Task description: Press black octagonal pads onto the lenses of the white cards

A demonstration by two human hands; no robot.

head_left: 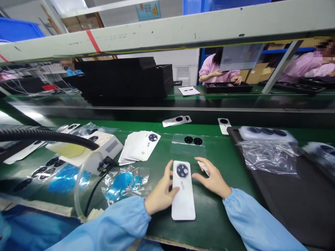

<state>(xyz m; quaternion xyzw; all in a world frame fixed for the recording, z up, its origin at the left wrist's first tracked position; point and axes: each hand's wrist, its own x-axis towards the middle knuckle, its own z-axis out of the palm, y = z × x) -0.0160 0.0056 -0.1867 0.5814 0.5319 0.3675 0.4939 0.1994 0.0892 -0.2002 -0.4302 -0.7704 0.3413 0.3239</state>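
Observation:
A white phone back cover (183, 195) with a round black camera ring lies flat on the green mat (225, 157) in front of me. My left hand (161, 193) rests against its left edge, thumb on the cover, fingers steadying it. My right hand (211, 177) sits just to the right of the cover, fingers curled round a small white piece (203, 167) I cannot name. Beyond the cover lies a clear film (188, 148) bearing two black round lens rings (193, 140).
A fanned stack of white covers (138, 146) lies left of centre, beside a white device (99, 150) with a black hose (44, 136). Blue films in clear bags (123, 183) lie at left. A black tray (295, 188) with bagged parts stands right. People in pink work across the belt.

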